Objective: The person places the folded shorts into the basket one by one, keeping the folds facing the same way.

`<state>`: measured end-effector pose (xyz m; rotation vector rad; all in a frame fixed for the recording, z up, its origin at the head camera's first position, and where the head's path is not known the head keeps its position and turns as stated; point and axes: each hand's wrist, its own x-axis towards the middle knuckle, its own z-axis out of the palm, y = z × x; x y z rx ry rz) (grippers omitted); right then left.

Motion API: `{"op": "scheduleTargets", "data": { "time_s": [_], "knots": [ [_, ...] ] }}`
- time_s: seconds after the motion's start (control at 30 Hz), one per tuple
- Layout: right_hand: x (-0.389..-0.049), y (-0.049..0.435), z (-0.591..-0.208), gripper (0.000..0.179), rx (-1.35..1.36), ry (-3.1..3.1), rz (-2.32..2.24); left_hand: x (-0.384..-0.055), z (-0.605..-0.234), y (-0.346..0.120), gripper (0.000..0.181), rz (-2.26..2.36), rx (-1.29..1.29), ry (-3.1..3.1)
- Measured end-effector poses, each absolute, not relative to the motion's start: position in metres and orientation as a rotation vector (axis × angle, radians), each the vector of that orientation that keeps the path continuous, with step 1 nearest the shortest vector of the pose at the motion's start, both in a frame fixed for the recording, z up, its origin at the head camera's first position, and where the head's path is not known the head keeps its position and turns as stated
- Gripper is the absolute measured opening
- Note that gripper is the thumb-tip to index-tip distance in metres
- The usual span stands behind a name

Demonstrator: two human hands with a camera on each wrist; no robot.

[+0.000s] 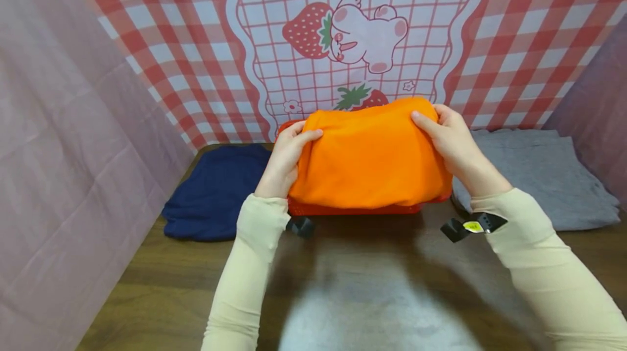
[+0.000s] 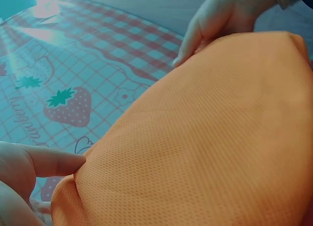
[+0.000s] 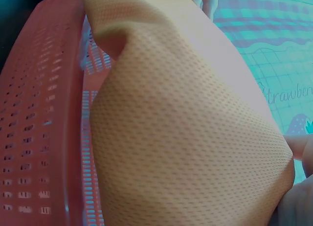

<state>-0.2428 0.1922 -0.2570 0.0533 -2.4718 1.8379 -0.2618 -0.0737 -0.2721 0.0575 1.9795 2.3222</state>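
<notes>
A folded orange cloth (image 1: 372, 160) with a fine mesh weave is held up by both hands above a red plastic basket (image 1: 352, 210). My left hand (image 1: 284, 160) pinches its left upper edge, thumb on the near face. At the opposite upper corner, my right hand (image 1: 455, 147) grips the cloth the same way. The cloth hides most of the basket. In the right wrist view, the slotted basket wall (image 3: 34, 118) stands beside the hanging cloth (image 3: 186, 128), and part of the basket's inside shows between them.
On the wooden table (image 1: 362, 285), a folded navy cloth (image 1: 220, 193) lies left of the basket and a folded grey cloth (image 1: 539, 177) lies to its right. Behind hangs a checked strawberry-print sheet (image 1: 196, 51). A pink curtain (image 1: 73, 149) borders the left side.
</notes>
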Motion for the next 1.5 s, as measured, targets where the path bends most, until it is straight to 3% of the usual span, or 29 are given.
{"op": "scheduleTargets", "data": {
  "time_s": [0.77,1.5],
  "knots": [
    [-0.271,0.188,-0.276,0.064,0.078,-2.491,1.715,-0.283,-0.283,-0.077,0.034,2.328,0.108,2.028],
    [-0.280,0.180,-0.305,0.064,-0.053,-2.709,1.608,-0.293,-0.309,-0.079,0.039,2.190,-0.155,2.031]
  ]
}}
